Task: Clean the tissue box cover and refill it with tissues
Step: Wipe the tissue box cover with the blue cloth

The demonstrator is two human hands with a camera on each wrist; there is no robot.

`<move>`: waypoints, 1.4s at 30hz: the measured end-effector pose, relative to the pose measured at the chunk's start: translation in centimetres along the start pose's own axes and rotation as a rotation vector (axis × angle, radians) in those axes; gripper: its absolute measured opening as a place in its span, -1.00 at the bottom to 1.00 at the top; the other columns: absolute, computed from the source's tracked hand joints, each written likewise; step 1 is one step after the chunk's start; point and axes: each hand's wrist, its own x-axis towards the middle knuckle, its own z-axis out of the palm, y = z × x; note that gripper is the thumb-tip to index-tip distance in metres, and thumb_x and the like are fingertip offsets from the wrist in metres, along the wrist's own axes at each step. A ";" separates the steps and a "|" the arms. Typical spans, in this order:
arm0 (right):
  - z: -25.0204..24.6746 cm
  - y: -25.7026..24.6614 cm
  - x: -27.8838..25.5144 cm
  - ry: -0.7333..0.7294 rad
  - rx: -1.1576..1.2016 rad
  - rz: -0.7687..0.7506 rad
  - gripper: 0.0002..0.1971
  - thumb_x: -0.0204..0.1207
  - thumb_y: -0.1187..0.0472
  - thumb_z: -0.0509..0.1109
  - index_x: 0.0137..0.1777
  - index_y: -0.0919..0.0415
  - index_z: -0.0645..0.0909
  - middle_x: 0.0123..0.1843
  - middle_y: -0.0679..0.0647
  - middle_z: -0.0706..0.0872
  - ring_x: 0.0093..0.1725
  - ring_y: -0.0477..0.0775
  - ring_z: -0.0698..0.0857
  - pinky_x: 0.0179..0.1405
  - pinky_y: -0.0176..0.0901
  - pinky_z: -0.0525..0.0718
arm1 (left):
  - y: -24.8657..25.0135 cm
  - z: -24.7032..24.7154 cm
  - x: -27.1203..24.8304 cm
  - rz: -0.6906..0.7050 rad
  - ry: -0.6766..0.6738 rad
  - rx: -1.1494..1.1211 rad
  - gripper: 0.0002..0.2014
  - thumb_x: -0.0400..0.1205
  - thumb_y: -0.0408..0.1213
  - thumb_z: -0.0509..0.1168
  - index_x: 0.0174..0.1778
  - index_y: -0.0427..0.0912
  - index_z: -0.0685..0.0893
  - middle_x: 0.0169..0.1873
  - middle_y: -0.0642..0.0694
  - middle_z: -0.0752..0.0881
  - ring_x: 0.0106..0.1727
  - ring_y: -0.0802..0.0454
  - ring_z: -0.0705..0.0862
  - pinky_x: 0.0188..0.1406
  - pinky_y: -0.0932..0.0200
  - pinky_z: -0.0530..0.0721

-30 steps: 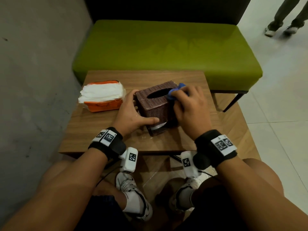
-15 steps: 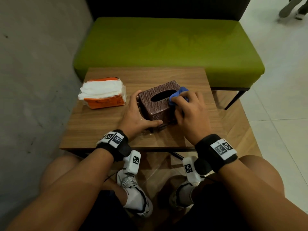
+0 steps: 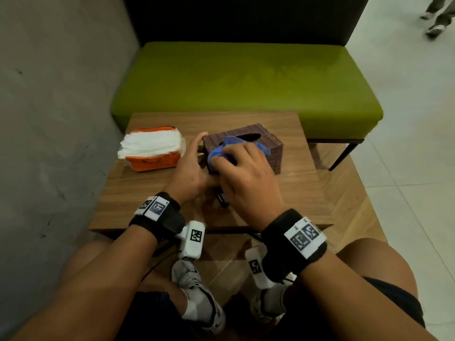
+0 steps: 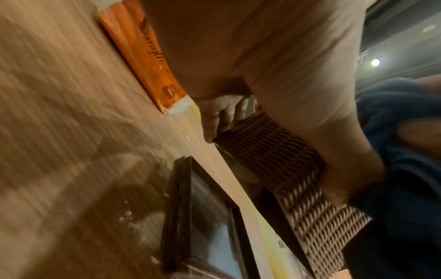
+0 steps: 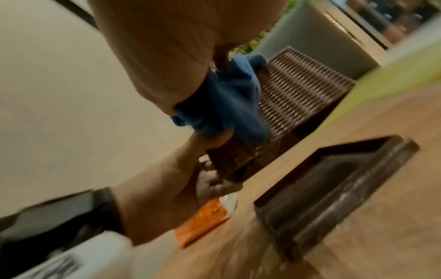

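Note:
The brown woven tissue box cover (image 3: 267,143) is on the wooden table (image 3: 147,200), its oval slot facing up. My left hand (image 3: 194,163) grips its near left end, thumb on one side (image 4: 334,132) and fingers on the other. My right hand (image 3: 236,166) holds a bunched blue cloth (image 3: 221,150) and presses it on the cover's top near that end. In the right wrist view the cloth (image 5: 229,100) lies against the cover (image 5: 298,98), which seems raised a little off the table. An opened orange tissue pack (image 3: 152,148) with white tissues lies to the left.
A dark rectangular base tray (image 5: 334,188) lies on the table just in front of the cover, mostly hidden under my hands in the head view. Behind the table stands a green bench (image 3: 246,89), with a grey wall on the left. A person's feet (image 3: 437,23) show far right.
My right hand has slid the blue cloth from the far right end of the cover's top toward the near left end. The left hand keeps its grip on the cover.

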 end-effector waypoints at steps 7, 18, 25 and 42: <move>-3.7 6.7 0.5 0.145 0.245 0.312 -0.77 0.63 0.32 0.38 0.23 0.15 0.76 0.13 0.09 0.70 0.14 0.11 0.63 0.12 0.09 0.63 | -0.2 -3.0 -0.6 -0.045 -0.034 -0.150 0.16 0.31 -0.27 0.79 0.79 0.14 0.31 0.60 -0.04 0.60 0.50 0.04 0.72 0.45 0.04 0.75; -4.9 3.4 1.4 0.272 0.524 0.412 -0.79 0.64 0.37 0.43 0.20 0.17 0.76 0.19 0.02 0.74 0.25 -0.05 0.73 0.25 0.05 0.72 | 1.1 -1.9 -0.7 0.111 0.057 -0.111 -0.13 0.47 -0.20 0.70 0.70 -0.04 0.47 0.51 -0.04 0.67 0.48 0.02 0.72 0.39 0.19 0.73; -5.3 -0.7 2.6 0.283 0.392 0.347 -0.76 0.61 0.29 0.46 0.24 0.13 0.79 0.22 -0.02 0.75 0.24 0.07 0.67 0.24 -0.02 0.65 | 2.0 -0.9 -0.2 0.284 0.174 0.322 0.16 0.13 0.01 0.86 0.62 -0.10 0.41 0.39 -0.17 0.36 0.40 0.02 0.54 0.46 0.58 0.38; -6.4 3.2 4.3 0.168 0.091 0.246 -0.79 0.60 0.29 0.37 0.16 0.09 0.74 0.24 0.00 0.76 0.14 0.10 0.58 0.13 0.15 0.55 | 0.2 -1.7 -0.4 0.401 0.153 0.357 -0.06 0.29 -0.28 0.82 0.58 -0.14 0.54 0.39 -0.03 0.69 0.44 0.10 0.66 0.48 -0.01 0.65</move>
